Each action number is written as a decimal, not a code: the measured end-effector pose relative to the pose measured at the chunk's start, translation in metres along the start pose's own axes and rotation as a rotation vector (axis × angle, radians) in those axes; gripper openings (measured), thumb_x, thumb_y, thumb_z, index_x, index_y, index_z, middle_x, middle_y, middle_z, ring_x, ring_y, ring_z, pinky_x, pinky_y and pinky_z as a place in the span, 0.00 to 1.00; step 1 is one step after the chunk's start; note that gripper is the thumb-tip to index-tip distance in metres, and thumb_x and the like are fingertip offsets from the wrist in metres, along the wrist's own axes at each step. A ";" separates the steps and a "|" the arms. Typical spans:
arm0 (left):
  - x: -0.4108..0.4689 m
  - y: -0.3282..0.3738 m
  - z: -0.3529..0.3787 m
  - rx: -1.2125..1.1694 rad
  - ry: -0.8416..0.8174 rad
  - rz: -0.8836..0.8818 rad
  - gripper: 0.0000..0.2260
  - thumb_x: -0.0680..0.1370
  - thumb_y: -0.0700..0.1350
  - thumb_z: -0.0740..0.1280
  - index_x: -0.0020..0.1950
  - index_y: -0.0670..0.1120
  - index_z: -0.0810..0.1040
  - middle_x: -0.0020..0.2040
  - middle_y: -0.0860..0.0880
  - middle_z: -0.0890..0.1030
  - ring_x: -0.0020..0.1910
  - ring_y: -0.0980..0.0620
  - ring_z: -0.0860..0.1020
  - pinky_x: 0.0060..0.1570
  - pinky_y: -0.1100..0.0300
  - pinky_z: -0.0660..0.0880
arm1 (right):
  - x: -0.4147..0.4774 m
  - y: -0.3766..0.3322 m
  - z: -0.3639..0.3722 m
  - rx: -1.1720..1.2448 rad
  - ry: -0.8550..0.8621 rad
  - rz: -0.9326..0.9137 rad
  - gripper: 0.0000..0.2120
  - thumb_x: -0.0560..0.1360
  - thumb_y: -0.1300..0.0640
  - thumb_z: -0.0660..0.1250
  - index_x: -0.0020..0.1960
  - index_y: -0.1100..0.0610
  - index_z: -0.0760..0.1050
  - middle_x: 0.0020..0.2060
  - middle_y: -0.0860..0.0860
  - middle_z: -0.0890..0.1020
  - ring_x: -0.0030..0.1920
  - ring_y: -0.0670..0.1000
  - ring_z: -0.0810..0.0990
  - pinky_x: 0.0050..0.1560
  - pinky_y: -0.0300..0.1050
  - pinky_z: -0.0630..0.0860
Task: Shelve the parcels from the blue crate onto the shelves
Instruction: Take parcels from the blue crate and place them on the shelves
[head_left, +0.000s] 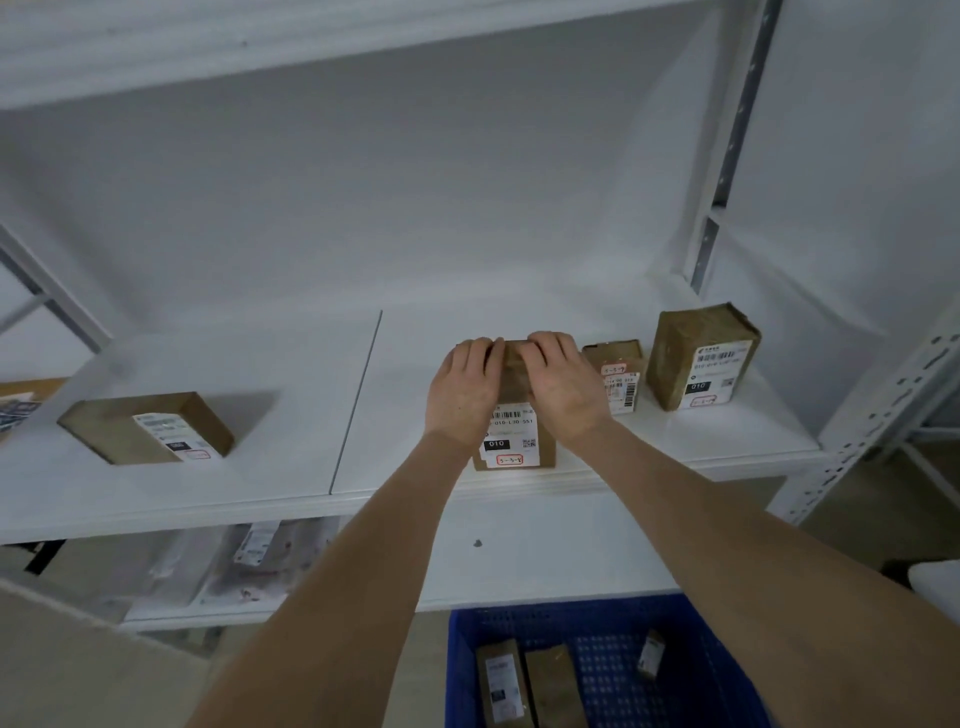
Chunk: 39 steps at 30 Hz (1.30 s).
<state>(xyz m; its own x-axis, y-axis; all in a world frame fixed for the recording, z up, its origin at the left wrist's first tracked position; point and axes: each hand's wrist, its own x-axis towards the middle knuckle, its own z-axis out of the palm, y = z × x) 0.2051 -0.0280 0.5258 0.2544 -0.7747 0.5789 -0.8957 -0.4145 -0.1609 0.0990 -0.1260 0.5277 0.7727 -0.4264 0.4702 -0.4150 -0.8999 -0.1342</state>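
Head view: both hands on a parcel (514, 431) at the white shelf's (208, 499) front edge.
Left hand (464, 388) and right hand (560, 387) fingers wrapped over its top. Two parcels stand just right, one lies well left. Blue crate (717, 670) below holds three more; white wall behind.

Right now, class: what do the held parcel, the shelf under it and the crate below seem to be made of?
Held parcel: brown corrugated cardboard by its look, matte, with a white printed paper label. Shelf: smooth white painted board, metal or laminate, hard to tell. Blue crate: likely moulded plastic, with perforated walls.
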 end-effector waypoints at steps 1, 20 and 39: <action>-0.001 0.001 0.001 0.013 -0.003 -0.002 0.31 0.59 0.37 0.79 0.61 0.39 0.77 0.52 0.43 0.80 0.50 0.45 0.80 0.53 0.56 0.78 | 0.000 0.000 0.002 -0.001 0.009 -0.003 0.28 0.60 0.68 0.77 0.58 0.62 0.75 0.55 0.58 0.78 0.56 0.61 0.76 0.46 0.52 0.79; 0.021 -0.012 0.030 0.006 0.077 -0.013 0.25 0.61 0.35 0.75 0.57 0.40 0.76 0.50 0.44 0.79 0.48 0.45 0.79 0.51 0.56 0.78 | 0.031 0.010 0.011 -0.036 -0.135 0.064 0.26 0.68 0.66 0.73 0.64 0.58 0.69 0.64 0.59 0.69 0.62 0.61 0.70 0.45 0.50 0.77; 0.046 -0.020 0.056 -0.005 0.047 -0.094 0.25 0.61 0.37 0.76 0.55 0.43 0.72 0.51 0.45 0.79 0.47 0.44 0.78 0.46 0.56 0.76 | 0.060 0.017 0.035 0.051 -0.134 0.148 0.27 0.71 0.68 0.69 0.66 0.56 0.64 0.68 0.55 0.62 0.62 0.58 0.69 0.44 0.50 0.77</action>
<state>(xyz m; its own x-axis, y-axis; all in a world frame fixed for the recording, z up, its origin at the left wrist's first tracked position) 0.2554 -0.0814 0.5109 0.3201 -0.7090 0.6284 -0.8707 -0.4816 -0.0998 0.1554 -0.1698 0.5230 0.7635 -0.5598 0.3218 -0.5069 -0.8284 -0.2385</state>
